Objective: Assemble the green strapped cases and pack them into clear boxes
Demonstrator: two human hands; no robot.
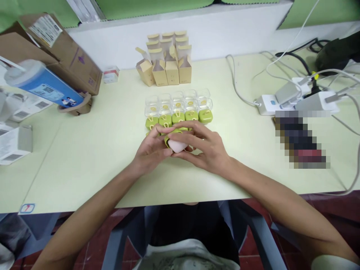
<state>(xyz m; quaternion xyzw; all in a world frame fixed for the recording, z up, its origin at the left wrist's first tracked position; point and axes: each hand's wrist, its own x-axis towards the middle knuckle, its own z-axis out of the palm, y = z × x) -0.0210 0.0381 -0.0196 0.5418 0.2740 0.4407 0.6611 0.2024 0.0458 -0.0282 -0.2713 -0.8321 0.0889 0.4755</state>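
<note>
A small rounded pale pink case with a green cover on its upper left side is between my two hands above the table. My left hand grips it from the left with thumb and fingers. From the right, my right hand closes around it, fingers over the top and thumb below. Just behind the hands lie rows of small green cases with pale yellow loops; the hands partly cover them. Beyond these sit clear plastic cases with yellow marks on them.
Open cardboard boxes stand by the wall. At left are a large carton, a blue cylinder and white boxes. A white power strip with cables and a pixelated dark object occupy the right.
</note>
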